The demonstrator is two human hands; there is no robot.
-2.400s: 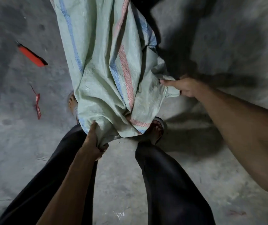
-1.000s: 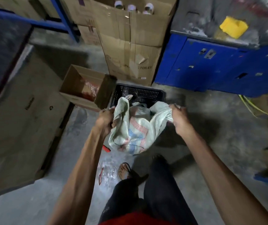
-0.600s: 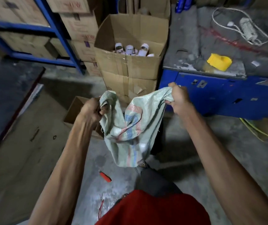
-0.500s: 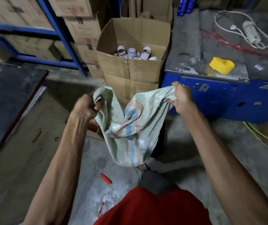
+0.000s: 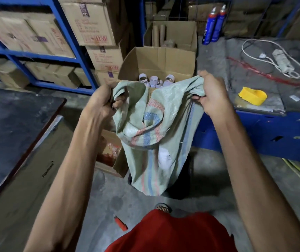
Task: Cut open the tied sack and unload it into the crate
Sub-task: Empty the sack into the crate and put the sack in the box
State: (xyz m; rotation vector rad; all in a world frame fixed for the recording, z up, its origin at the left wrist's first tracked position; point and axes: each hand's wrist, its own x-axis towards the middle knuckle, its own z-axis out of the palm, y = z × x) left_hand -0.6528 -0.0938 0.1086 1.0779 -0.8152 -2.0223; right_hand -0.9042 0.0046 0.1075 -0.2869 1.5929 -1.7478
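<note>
Concrete floor [image 5: 107, 195]; limp woven sack [image 5: 165, 142] in left hand [image 5: 102, 102], right hand [image 5: 212, 95]

Left hand [image 5: 101, 103]: raised, fingers curled, gripping the left edge of the sack [image 5: 163, 124].
Right hand [image 5: 212, 95]: raised slightly higher than the left, thumb and fingers clamped on the right edge.
Forearms: both bare, extended forward and up, set apart.

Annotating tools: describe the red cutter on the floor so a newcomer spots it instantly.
Start at the striped woven sack hanging mid-frame, then drop to the grey concrete floor below it. The red cutter lies there alone, left of the sandalled foot. It is the only small bright red bar on the floor.
</note>
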